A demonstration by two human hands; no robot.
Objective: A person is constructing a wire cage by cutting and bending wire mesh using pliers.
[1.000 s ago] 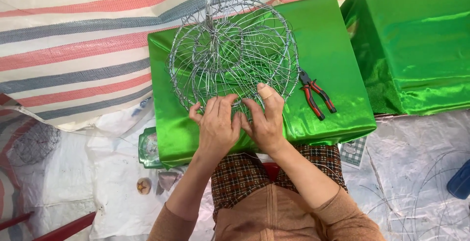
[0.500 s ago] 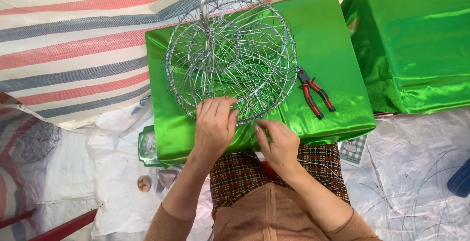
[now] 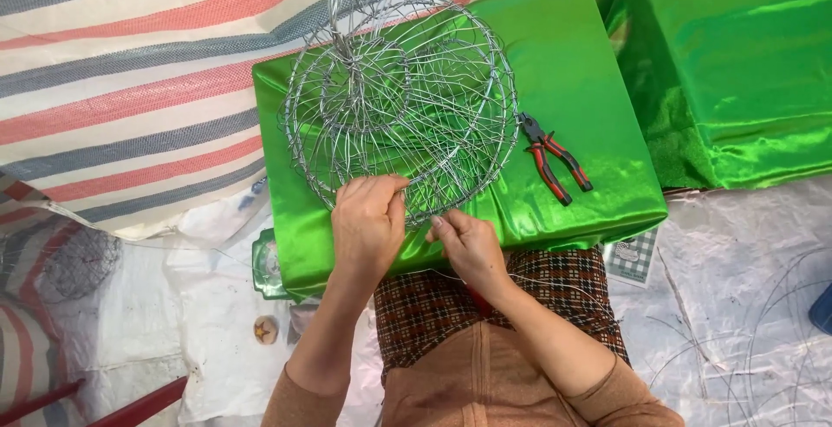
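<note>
A round wire basket frame point(image 3: 399, 102) is seen resting on a box wrapped in shiny green cloth point(image 3: 572, 63), its near rim at the box's front edge. The rim is gripped by the left hand point(image 3: 368, 219), fingers curled closed; a thin wire strand is pinched by the right hand point(image 3: 468, 245) just beside it. Red-handled pliers point(image 3: 555, 162) lie near the box's right edge. A second green-wrapped box point(image 3: 728, 54) stands at right.

Red-handled pliers point(image 3: 556, 165) lie on green satin-covered box point(image 3: 589, 89), three o'clock side. Second green box point(image 3: 728, 54) at two o'clock. Striped tarp point(image 3: 130, 71) at ten.
</note>
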